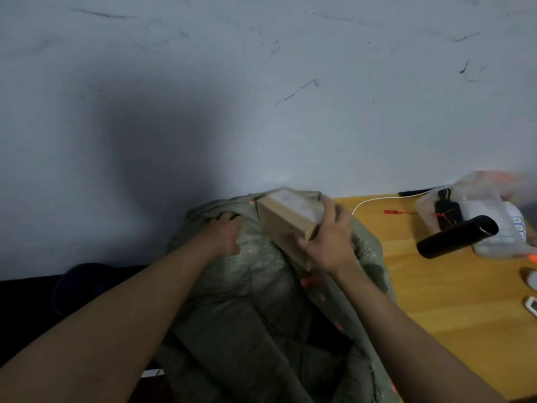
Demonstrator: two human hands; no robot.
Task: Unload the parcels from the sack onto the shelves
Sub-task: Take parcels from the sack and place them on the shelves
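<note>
A grey-green woven sack [261,301] stands below me against the wall, its mouth gaping dark at the lower middle. My right hand [331,242] grips a brown cardboard parcel [286,225] with a white label on top, held tilted above the sack's far rim. My left hand [225,234] grips the sack's cloth at the far left of its rim. No shelves show in this view.
A wooden table [436,301] stands to the right of the sack. On it lie a black cylinder [456,239], a clear plastic bag [476,205] with black items and a white device inside, a white cable [377,199] and red ties. A scuffed white wall [261,97] is close ahead.
</note>
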